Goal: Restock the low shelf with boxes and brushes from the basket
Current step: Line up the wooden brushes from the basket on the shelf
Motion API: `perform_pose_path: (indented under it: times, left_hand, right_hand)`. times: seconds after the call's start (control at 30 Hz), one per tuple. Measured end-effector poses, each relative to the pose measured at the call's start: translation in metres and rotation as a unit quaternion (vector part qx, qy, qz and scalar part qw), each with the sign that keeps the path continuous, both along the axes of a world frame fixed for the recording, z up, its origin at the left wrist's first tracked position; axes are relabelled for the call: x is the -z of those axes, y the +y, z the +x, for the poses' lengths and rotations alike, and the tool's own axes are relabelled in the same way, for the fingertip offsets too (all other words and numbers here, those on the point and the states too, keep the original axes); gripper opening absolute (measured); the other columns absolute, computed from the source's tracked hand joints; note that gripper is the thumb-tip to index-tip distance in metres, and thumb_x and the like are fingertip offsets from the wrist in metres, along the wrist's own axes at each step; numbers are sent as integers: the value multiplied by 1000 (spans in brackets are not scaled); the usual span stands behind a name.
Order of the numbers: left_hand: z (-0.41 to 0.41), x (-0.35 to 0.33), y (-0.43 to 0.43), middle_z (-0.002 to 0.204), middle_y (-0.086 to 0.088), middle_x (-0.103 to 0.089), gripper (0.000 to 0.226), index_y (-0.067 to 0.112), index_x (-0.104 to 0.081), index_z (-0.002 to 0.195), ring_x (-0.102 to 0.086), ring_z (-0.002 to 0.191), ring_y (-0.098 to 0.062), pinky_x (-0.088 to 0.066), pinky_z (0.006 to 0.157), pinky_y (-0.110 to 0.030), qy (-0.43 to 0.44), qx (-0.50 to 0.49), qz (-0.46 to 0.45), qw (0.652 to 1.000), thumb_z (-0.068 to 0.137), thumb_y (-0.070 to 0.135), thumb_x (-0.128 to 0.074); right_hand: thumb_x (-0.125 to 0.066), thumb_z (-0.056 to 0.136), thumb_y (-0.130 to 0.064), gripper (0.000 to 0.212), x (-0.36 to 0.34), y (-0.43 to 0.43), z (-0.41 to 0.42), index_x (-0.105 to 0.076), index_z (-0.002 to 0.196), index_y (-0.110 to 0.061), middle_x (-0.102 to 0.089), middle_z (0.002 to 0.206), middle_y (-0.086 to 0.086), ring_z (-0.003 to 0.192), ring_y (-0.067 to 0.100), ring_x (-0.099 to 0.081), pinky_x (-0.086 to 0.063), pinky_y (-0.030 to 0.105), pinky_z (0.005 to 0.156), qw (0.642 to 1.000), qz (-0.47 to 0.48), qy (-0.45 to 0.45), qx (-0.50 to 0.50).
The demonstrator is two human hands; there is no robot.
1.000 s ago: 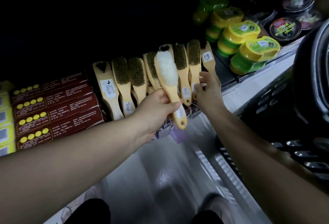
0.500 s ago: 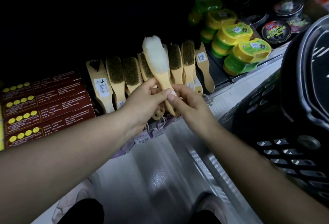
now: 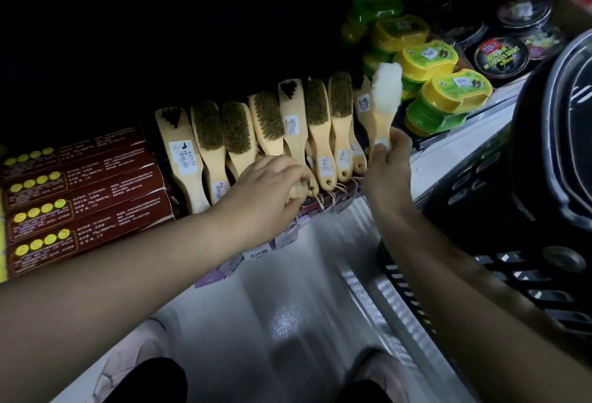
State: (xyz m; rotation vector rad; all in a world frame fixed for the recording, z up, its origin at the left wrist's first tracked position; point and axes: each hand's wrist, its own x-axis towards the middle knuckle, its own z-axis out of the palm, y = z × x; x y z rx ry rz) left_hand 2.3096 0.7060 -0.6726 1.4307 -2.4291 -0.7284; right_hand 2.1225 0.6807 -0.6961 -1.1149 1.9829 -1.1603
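- The brown boxes (image 3: 86, 191) lie stacked at the left of the low shelf (image 3: 323, 203), tight against the brushes. We see no room there.
- Our left hand (image 3: 272, 188) curls its fingers round the handle end of one wooden brush (image 3: 311, 185) in the row. We think it should push the row left to make a gap.
- Our right hand (image 3: 387, 172) grips the white fluffy brush (image 3: 386, 92) by its handle, standing up at the row's right end.
- We should lay it in slowly, fluff first.
- The yellow tubs (image 3: 455, 95) sit just beside it, so no bumping.
- The black basket (image 3: 480, 184) is close on the right.
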Motion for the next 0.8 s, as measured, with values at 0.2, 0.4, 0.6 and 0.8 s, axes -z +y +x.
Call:
perform_pose_path:
  times: [0.2,0.4,0.6,0.8]
  left_hand:
    - [7,9,0,148,8,-29,49,24,-33,144,-15,139,-12,0,110,-22,-82,26,-22,996,96,33,-43]
    - [6,12,3,153,7,-23,53,23,-26,147,-7,142,-12,11,109,-23,-112,55,-36,992,97,33,-41]
    - [5,15,3,156,6,-13,60,22,-16,150,4,143,-14,19,108,-26,-139,68,-23,988,97,37,-40]
    - [16,13,7,158,11,-7,64,27,-8,150,8,144,-11,25,105,-24,-123,79,-26,989,96,41,-40]
  right_hand:
    - [-33,97,-12,43,9,-15,0,-35,140,-14,-51,128,15,119,30,-47,-40,46,100,989,60,116,-69]
    - [-35,99,-16,45,13,-15,-3,-33,144,-19,-43,134,16,127,31,-34,-26,36,104,980,76,172,-61]
    - [-37,98,-19,47,13,-17,-5,-32,145,-21,-43,135,13,127,31,-32,-24,34,104,977,80,187,-64]
    - [-49,93,-18,38,-3,3,15,-47,130,-15,-39,137,11,125,28,-32,-25,33,100,970,0,223,-102]
